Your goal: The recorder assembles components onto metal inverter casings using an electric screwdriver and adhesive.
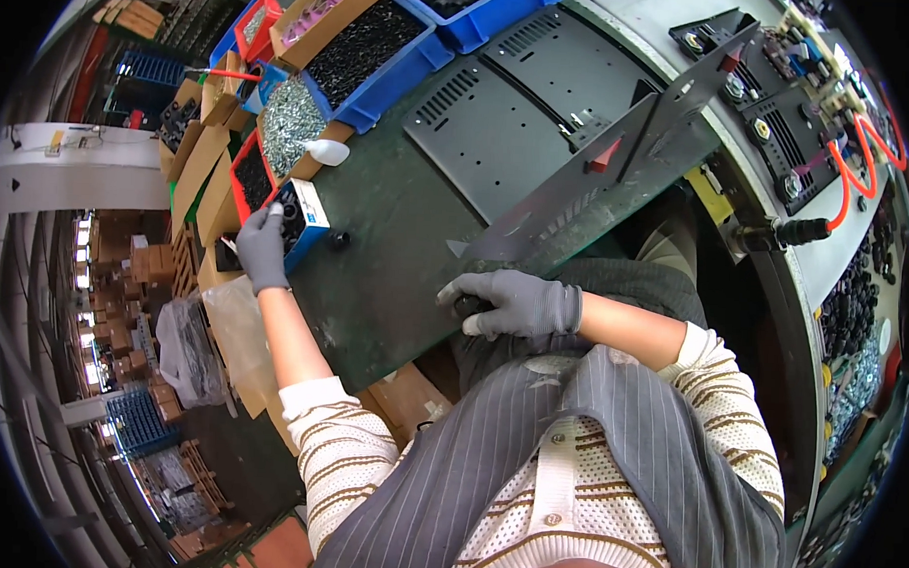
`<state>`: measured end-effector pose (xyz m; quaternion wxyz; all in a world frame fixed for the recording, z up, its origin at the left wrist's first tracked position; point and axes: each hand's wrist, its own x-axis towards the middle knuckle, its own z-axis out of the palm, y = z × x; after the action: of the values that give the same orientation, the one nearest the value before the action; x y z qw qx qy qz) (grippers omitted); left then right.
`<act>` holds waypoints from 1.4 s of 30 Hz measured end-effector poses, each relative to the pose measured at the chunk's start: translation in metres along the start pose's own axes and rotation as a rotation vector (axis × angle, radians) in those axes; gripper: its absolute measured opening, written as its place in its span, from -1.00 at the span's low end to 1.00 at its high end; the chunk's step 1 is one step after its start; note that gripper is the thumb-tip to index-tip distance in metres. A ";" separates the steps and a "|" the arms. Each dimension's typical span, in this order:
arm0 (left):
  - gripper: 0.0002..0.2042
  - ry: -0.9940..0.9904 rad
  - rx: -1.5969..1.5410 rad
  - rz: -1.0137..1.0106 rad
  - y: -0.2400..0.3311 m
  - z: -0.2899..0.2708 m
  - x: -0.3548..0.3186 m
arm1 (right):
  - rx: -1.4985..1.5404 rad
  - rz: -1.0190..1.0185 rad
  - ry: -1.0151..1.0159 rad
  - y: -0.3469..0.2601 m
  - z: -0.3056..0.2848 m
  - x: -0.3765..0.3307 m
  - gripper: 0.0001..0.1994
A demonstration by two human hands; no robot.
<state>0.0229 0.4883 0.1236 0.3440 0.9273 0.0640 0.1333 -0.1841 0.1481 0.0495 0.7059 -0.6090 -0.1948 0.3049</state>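
Note:
My left hand [264,247], in a grey glove, reaches to a small blue-and-white box [313,205] of black cylindrical parts at the bench's left edge. Its fingers are drawn together at the box's near side; what they hold, if anything, is hidden. My right hand [519,304], gloved too, is over the bench's front edge with its fingers curled around a small black round part [470,306]. Beside the box stands a loose black cylindrical part [339,240]. A large dark metal panel [609,159] stands tilted on edge beyond my right hand, with red pieces on it.
Flat black slotted panels [500,115] lie on the green bench [374,291]. Behind are a blue bin [377,61] of black screws, a carton of silver screws [292,118], a red bin [251,177] and a white bottle [327,152]. An orange coiled hose [851,173] hangs at right.

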 end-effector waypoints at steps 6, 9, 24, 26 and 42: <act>-0.76 -0.251 -0.214 0.590 0.100 0.068 -0.070 | 0.165 0.056 0.030 -0.007 0.000 -0.006 -0.50; -0.81 -0.265 -0.030 1.008 0.146 0.128 -0.106 | -0.085 -0.064 0.060 -0.011 -0.001 -0.012 -0.51; -0.79 -0.978 -0.851 0.348 0.209 0.165 -0.092 | 0.025 -0.471 0.945 -0.052 -0.049 -0.180 -0.51; -0.77 -1.104 -0.929 0.249 0.236 0.165 -0.094 | -0.208 -0.472 1.247 -0.069 -0.055 -0.183 -0.51; -0.76 -1.333 -0.998 0.696 0.311 0.196 -0.110 | -0.842 -0.200 1.607 -0.123 -0.081 -0.121 -0.69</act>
<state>-0.0168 0.1088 0.1618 0.6123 0.5222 -0.4980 -0.3230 -0.1971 -0.0015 0.1663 0.3718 -0.8256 0.2084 -0.3698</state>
